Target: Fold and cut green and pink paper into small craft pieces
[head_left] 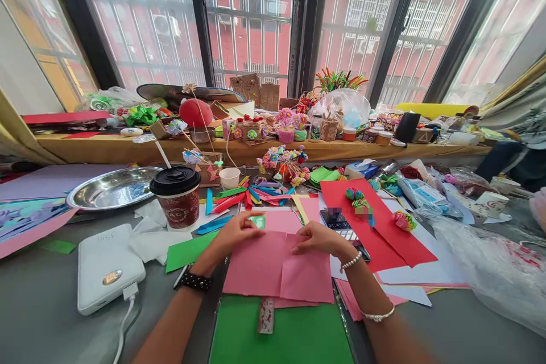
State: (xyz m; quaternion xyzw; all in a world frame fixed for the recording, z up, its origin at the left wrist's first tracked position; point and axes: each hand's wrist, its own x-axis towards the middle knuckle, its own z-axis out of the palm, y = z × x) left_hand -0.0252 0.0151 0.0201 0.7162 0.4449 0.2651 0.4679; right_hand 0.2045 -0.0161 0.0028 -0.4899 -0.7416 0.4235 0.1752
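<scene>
Both of my hands rest on a pink paper sheet [273, 267] that lies over a green sheet [298, 335] near the table's front edge. My left hand [236, 233] presses its curled fingers on the paper's upper left part, pinching the fold near a small green scrap [257, 220]. My right hand [318, 239] pinches the paper's upper middle edge, fingers closed together. A folded flap of the pink paper lies at the lower right.
A lidded coffee cup [177, 196] and a steel dish [111, 187] stand at the left. A white power bank [106, 267] with a cable lies at front left. A phone [339, 224] rests on red paper [375, 227] at the right, paper strips [251, 196] lie behind, and a clear bag [482, 261] sits far right.
</scene>
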